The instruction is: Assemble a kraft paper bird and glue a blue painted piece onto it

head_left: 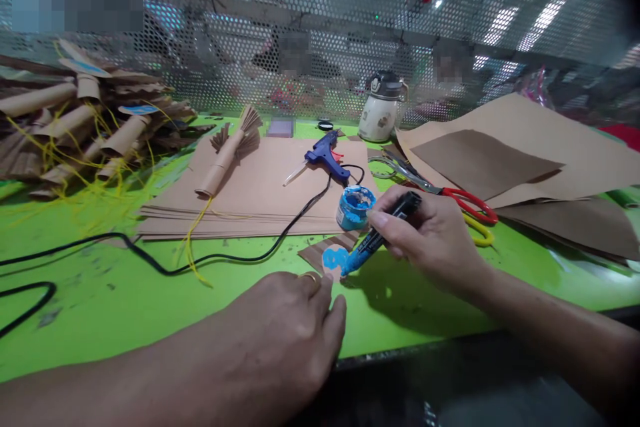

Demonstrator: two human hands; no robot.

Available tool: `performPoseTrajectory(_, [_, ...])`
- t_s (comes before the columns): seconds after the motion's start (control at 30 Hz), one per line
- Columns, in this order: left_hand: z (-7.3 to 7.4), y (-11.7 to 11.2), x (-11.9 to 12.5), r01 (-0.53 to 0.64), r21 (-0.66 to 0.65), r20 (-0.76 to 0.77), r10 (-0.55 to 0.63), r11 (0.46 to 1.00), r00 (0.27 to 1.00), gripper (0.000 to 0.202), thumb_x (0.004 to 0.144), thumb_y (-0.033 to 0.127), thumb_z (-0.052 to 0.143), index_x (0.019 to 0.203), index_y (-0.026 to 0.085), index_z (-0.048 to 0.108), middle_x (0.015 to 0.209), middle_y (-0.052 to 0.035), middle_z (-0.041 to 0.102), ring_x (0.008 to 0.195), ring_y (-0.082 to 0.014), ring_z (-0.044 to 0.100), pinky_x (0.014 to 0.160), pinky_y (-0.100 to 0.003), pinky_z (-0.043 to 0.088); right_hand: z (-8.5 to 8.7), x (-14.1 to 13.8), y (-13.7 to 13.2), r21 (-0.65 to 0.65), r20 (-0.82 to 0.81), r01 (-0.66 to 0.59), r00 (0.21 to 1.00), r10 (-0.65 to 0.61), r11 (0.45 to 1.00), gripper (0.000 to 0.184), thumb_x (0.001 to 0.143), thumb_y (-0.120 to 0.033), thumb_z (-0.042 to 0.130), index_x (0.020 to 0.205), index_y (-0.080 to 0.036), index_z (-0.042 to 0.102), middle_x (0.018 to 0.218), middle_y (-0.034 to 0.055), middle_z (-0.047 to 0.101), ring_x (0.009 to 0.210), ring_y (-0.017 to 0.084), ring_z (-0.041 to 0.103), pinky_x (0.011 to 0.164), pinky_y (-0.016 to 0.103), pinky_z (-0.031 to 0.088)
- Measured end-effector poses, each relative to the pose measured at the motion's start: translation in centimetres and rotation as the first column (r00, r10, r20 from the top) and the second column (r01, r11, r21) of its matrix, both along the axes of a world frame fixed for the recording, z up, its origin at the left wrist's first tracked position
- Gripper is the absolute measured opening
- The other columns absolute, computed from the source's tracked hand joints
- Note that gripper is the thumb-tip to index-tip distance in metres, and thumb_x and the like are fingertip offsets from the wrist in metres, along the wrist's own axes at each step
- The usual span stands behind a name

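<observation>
My right hand [430, 240] grips a black marker-like tool [383, 233] whose blue-coated tip touches a small brown paper piece [327, 252] that carries a blue painted patch. My left hand [290, 327] rests on the green table with its fingertips pressed down on the near edge of that paper piece; a ring shows on one finger. A small open pot of blue paint [354, 207] stands just behind the paper, between the two hands.
A blue glue gun [326, 157] with a black cord [150, 260] lies on a stack of brown sheets [260, 193]. Red-handled scissors [450, 197] lie right, with large brown paper [525, 147]. Rolled paper items [75, 127] pile left. A white jar [380, 113] stands by the mesh wall.
</observation>
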State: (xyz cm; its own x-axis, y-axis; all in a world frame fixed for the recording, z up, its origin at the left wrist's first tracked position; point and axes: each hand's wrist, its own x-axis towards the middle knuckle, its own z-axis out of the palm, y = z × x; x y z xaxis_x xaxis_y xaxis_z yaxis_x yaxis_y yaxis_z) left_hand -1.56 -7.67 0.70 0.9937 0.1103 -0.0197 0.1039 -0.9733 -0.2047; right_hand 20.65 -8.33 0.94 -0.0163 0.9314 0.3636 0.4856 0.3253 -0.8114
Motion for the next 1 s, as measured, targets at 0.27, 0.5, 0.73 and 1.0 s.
performPoseTrajectory(0.27, [-0.1,0.1,0.2,0.016,0.03,0.042,-0.017,0.999,0.999,0.02,0.086,0.006,0.05,0.096,0.01,0.067,0.081,-0.011,0.064,0.064,-0.0234,0.056,0.052,-0.037,0.052,-0.5,0.4,-0.2,-0.098,-0.107,-0.056,0.993,0.045,0.994,0.02,0.09,-0.033,0.065,0.076,-0.019,0.061,0.052,-0.0051,0.053,0.044,0.01,0.048,0.045,0.021,0.04])
performPoseTrajectory(0.5, [-0.2,0.0,0.3,-0.019,0.053,0.073,0.015,0.998,0.997,0.02,0.085,0.007,0.054,0.1,0.007,0.068,0.083,-0.0137,0.068,0.06,-0.0209,0.056,0.051,-0.033,0.05,-2.0,1.0,-1.1,-0.097,-0.313,0.036,0.948,-0.065,0.995,0.02,0.089,-0.033,0.067,0.074,-0.021,0.063,0.06,-0.0027,0.054,0.045,0.011,0.047,0.042,0.024,0.037])
performPoseTrajectory(0.73, [-2.2,0.1,-0.1,-0.028,0.048,0.198,0.018,0.998,0.98,0.024,0.086,0.007,0.055,0.107,0.007,0.068,0.101,-0.0203,0.075,0.078,-0.029,0.072,0.06,-0.039,0.059,-2.0,1.3,-1.4,-0.041,-0.145,0.065,0.987,-0.071,0.997,0.014,0.091,-0.029,0.065,0.079,-0.023,0.066,0.053,-0.0038,0.054,0.044,0.013,0.05,0.042,0.025,0.038])
performPoseTrajectory(1.0, [-3.3,0.0,0.5,-0.135,0.116,0.31,0.093,0.984,0.946,0.025,0.087,0.004,0.046,0.092,0.012,0.07,0.088,-0.0152,0.077,0.068,-0.0281,0.071,0.054,-0.039,0.058,-2.0,1.4,-1.5,0.108,0.07,0.035,0.997,-0.043,0.994,0.013,0.09,-0.02,0.065,0.079,-0.026,0.066,0.055,-0.0052,0.057,0.046,0.011,0.052,0.043,0.024,0.039])
